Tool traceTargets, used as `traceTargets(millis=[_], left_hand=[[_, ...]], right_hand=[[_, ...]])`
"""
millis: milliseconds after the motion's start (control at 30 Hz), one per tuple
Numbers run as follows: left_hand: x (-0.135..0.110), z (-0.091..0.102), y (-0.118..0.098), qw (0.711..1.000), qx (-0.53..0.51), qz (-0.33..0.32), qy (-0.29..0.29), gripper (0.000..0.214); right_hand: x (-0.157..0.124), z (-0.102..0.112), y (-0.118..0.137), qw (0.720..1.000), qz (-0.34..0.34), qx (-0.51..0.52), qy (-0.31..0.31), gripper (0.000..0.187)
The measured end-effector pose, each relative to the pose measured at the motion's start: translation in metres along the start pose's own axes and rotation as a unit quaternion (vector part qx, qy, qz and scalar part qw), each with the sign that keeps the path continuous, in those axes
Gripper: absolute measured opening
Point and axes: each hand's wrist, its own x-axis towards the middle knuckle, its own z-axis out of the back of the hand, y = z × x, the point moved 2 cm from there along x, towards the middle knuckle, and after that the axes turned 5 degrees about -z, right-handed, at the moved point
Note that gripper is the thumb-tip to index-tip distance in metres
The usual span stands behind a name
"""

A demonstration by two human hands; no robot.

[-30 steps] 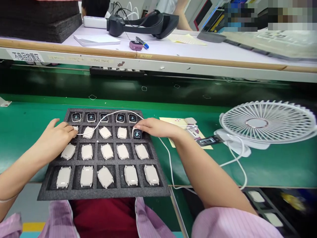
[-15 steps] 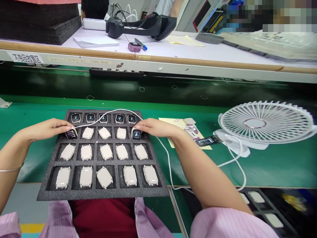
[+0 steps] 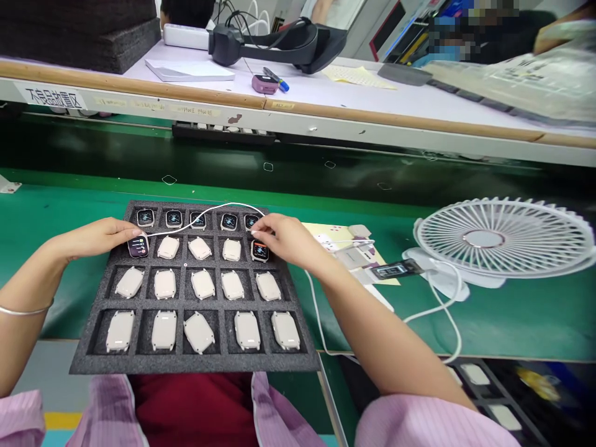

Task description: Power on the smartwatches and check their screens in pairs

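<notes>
My left hand (image 3: 105, 236) pinches a smartwatch (image 3: 138, 246) with a lit screen at the left end of the tray's second row. A white cable (image 3: 223, 206) runs from this watch in an arc to my right hand (image 3: 286, 239). My right fingertips are closed just above another lit smartwatch (image 3: 259, 250) at the right end of that row. A speck of white shows at the fingertips; what they hold is too small to name. Beneath both hands lies a dark foam tray (image 3: 195, 365). Its back row holds watches with lit screens; other watch bodies (image 3: 164, 284) lie pale backs up.
A white fan (image 3: 484, 239) stands at right, beside a small black device with a display (image 3: 395, 269) and yellow paper (image 3: 379, 257). A raised shelf (image 3: 326, 105) crosses the back, bearing a black headset (image 3: 279, 49), a purple watch (image 3: 264, 84) and stacked dark foam (image 3: 79, 37).
My right hand has lifted slightly off the right-end watch, whose screen now shows different, orange-marked content. The left-hand watch has turned a little, with its screen facing me more.
</notes>
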Motion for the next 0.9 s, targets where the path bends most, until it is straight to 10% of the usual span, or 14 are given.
traceTargets(millis=[233, 900], left_hand=[[0.004, -0.001, 0.001, 1.000, 0.010, -0.014, 0.009, 0.074], [-0.009, -0.019, -0.008, 0.991, 0.126, -0.043, -0.034, 0.055]], right_hand=[[-0.013, -0.021, 0.044, 0.992, 0.084, -0.036, 0.083, 0.012], [-0.002, -0.029, 0.037, 0.973, 0.167, -0.134, 0.088, 0.031]])
